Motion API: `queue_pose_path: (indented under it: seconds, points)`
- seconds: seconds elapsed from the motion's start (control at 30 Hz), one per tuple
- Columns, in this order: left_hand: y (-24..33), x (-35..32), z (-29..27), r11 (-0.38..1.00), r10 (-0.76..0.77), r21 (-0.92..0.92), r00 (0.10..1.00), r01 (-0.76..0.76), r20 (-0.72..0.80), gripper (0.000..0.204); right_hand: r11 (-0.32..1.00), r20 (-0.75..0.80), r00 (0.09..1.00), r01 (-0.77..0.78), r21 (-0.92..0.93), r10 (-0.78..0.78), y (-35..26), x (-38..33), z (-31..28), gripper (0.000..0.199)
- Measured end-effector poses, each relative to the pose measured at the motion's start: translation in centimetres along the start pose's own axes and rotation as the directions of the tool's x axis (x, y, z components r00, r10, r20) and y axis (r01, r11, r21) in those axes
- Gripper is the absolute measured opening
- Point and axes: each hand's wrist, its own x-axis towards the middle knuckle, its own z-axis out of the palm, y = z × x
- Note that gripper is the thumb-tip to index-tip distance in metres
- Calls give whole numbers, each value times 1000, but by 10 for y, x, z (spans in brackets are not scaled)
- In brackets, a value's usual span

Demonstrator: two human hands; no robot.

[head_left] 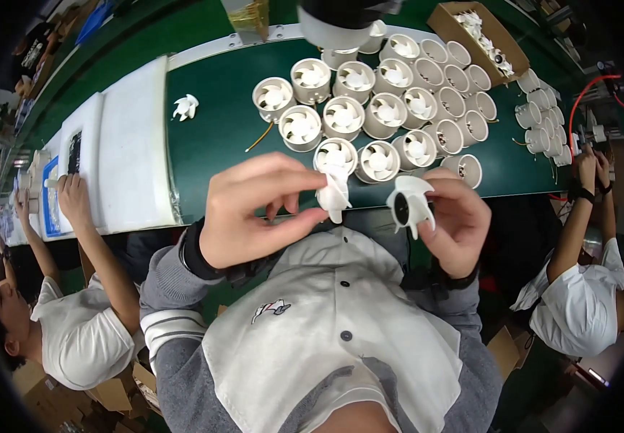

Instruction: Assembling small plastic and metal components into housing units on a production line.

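Observation:
My left hand [258,209] pinches a white fan impeller [335,192] between thumb and fingers, just in front of the nearest fan housings. In my right hand [460,220] is a second white fan impeller [414,205], its dark round hub turned to the left. Both are held in the air near the table's front edge. Behind them stand several round white fan housings with impellers inside, such as this one [343,117]. Further right, several housings [463,169] show no impeller. One loose impeller [186,107] lies on the green table [211,155] to the left.
A cardboard box [447,20] of white impellers stands at the back right. White foam sheets [135,137] cover the table's left part. A dark cylindrical fixture [341,18] hangs over the back. Co-workers sit at left [84,339] and right [579,307]. More housings [539,119] stand far right.

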Motion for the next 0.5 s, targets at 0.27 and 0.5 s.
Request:
queue_pose_path:
  seconds: [0.27,0.5]
  points:
    - [11,108,72,893,201,423,977,-154,-67,24,612,240,943,53,-789,229,-22,93,-121,24]
    - [-33,198,109,803,207,585,974,-113,-96,13,420,502,863,434,-797,62,68,198,-175,19]
